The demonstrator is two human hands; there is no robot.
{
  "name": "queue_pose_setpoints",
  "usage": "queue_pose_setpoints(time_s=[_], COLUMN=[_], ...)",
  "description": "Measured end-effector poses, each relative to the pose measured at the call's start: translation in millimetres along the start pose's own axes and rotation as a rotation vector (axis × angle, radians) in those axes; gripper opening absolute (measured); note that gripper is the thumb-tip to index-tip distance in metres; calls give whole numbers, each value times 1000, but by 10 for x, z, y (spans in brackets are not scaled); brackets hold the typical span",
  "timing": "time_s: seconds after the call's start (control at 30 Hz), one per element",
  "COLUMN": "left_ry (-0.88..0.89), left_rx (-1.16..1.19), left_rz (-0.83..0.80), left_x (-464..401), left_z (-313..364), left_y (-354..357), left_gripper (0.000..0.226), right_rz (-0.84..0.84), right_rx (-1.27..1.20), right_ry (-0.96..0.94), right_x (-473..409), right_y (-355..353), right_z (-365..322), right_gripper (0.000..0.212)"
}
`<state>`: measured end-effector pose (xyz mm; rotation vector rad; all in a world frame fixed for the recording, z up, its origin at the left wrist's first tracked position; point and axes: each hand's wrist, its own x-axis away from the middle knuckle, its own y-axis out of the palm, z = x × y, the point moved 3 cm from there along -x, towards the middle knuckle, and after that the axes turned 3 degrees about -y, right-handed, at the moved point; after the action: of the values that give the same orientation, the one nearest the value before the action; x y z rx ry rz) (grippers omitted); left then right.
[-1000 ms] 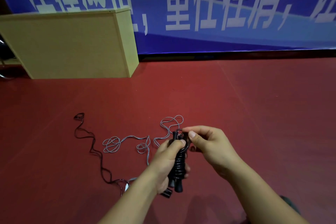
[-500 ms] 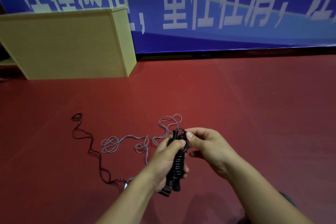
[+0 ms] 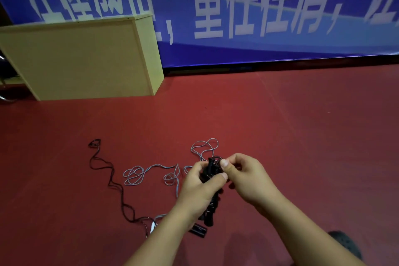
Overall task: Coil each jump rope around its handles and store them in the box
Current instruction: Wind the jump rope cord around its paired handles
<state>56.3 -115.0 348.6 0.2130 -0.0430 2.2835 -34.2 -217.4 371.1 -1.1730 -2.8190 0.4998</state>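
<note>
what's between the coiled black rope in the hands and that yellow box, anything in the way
Nothing visible blocks it. The coiled black rope, held by the left hand and right hand, has only bare red floor between it and the box. The grey rope and dark rope lie flat on the floor.

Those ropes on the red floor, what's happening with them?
A person is bundling a black jump rope: the left hand grips the coiled handles while the right hand pinches the cord at the top. A grey rope and a dark rope lie loose on the floor, uncoiled. A wooden box stands beyond.
</note>
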Motion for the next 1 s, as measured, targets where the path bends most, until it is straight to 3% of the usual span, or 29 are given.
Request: queue_pose_setpoints(time_s=[0.27,0.47,0.6,0.83,1.0], left_ry=[241,179,54,-3,10], left_rx=[-321,-195,-72,212,143], left_rz=[101,60,-45,-62,-68], left_x=[-7,-43,-3,42,39], left_z=[29,47,69,134,111], left_y=[-60,-79,-53,15,0], left_gripper=[45,43,27,34,39], right_rz=[-99,-112,-136,-103,-199], right_rx=[-250,-220,-100,-398,-435], right_ry=[58,-10,-101,-55,-5], right_x=[6,16,39,31,34], right_y=[-42,-78,-132,-15,48], right_z=[-97,-111,-109,-77,-67], right_gripper=[30,33,32,17,14])
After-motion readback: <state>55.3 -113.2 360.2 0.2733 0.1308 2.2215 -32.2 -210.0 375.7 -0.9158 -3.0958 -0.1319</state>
